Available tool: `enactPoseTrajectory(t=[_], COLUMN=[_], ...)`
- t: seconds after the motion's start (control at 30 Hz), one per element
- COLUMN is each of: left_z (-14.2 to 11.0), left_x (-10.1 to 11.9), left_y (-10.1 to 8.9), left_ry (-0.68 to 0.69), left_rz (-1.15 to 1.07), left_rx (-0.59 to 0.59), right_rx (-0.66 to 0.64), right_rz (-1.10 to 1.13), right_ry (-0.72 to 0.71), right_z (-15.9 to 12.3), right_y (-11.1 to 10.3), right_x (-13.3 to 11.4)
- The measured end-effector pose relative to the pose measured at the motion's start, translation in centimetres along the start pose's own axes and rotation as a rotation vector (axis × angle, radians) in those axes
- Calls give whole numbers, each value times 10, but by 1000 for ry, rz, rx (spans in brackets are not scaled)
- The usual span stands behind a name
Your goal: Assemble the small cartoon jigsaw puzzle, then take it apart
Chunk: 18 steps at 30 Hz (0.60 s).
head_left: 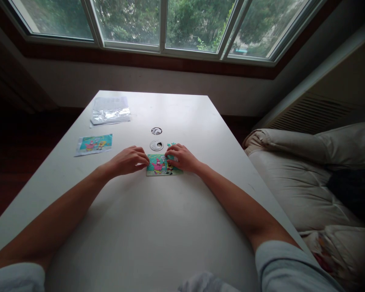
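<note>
A small jigsaw puzzle with a pink and a yellow cartoon figure on green lies flat on the white table. At its left edge, my left hand grips the border between thumb and bent fingers. My right hand is over the puzzle's upper right part, its fingers curled down and close together. Whatever those fingertips hold, if anything, is hidden. Just behind them lie loose green puzzle pieces, partly covered by the right hand.
A printed picture sheet with the same cartoon figures lies left on the table. Behind it is a clear plastic bag. Two round fittings, a nearer one and a farther one, sit beyond the puzzle. A couch stands right.
</note>
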<state>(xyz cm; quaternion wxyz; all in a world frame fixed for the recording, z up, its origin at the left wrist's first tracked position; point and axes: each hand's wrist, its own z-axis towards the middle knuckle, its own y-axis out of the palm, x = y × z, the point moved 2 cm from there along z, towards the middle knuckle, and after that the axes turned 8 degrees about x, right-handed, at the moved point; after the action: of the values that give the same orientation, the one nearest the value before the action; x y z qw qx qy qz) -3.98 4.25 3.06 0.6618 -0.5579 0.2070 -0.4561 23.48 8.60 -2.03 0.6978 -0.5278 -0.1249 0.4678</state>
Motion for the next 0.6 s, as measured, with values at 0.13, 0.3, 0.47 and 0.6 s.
enactPoseTrajectory(t=[0.13,0.3,0.47,0.6], left_z=[1,3,4,4], left_x=[4,7,13,15], left_y=[1,2,0,-2], left_ry=[-12,-3,2,-8], left_rz=[-12,19,53,54], left_rx=[-17,-26,-39,-39], right_rx=[-2,-5,1,24], right_rz=[1,5,7,36], right_ry=[8,8,7,-7], right_z=[1,0,1,1], right_y=[0,-1,-1,-1], right_x=[-1,-1,0,1])
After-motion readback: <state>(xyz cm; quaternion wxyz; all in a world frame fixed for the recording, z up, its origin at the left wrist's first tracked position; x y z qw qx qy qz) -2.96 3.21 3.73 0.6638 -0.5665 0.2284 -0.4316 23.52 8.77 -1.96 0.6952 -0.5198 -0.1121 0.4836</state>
